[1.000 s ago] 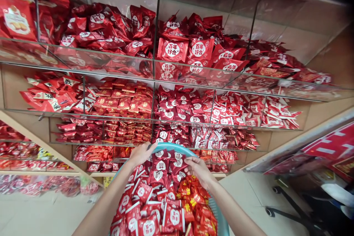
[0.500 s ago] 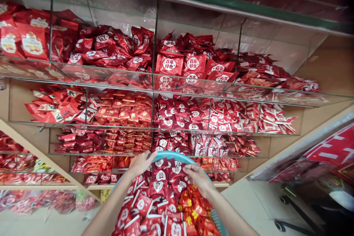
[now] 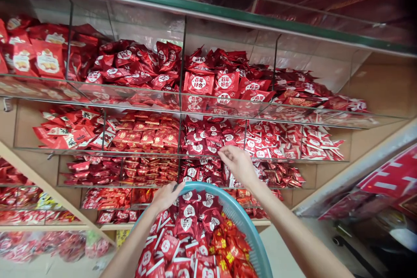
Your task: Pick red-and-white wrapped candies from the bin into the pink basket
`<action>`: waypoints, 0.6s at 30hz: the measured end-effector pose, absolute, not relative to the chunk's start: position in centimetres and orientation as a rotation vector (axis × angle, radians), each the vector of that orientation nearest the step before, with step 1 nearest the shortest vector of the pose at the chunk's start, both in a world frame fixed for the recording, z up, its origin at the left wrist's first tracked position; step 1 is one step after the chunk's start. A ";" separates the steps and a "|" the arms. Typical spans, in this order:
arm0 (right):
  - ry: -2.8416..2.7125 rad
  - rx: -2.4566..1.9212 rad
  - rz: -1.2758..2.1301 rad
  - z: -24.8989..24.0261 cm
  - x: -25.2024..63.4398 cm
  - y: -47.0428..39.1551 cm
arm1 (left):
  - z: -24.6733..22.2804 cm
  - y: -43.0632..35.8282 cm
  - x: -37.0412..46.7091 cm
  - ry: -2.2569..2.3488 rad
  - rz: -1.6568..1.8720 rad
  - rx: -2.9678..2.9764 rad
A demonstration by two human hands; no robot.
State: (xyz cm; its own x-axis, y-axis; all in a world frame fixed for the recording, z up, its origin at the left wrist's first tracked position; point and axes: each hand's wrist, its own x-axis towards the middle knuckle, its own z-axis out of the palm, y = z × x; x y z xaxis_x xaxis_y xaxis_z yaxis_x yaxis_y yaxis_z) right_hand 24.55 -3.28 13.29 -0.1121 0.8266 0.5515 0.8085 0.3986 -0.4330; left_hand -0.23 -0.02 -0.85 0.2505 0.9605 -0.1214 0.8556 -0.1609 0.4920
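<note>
A round teal plastic basket (image 3: 257, 230) is in front of me, heaped with small wrapped packets. Dark red packets with white heart-shaped labels (image 3: 189, 211) lie at its far side, red-and-white ones (image 3: 170, 245) at the left and front, and red packets with yellow lettering (image 3: 230, 249) at the right. My left hand (image 3: 167, 196) is closed on the basket's far left rim. Above the basket, my right hand (image 3: 239, 165) is at the shelf front, fingers loosely bent and no packet visible in them. Its fingertips are by dark red packets (image 3: 203, 137) in a shelf compartment.
Tiered shelves with clear dividers (image 3: 180, 134) and glass front edges hold several kinds of red packets. A thick green-edged glass shelf (image 3: 208, 6) crosses above. Bagged goods (image 3: 55, 243) lie low at the left. Dark chair-like legs (image 3: 353, 254) stand on the floor at the right.
My right hand has risen from the packets in the basket to the shelf compartment above. My left hand stays on the rim. The view has shifted slightly.
</note>
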 end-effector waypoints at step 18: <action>-2.317 -1.698 -0.831 15.2 23.9 2.9 | -0.2 -0.5 0.0 1.670 0.300 2.017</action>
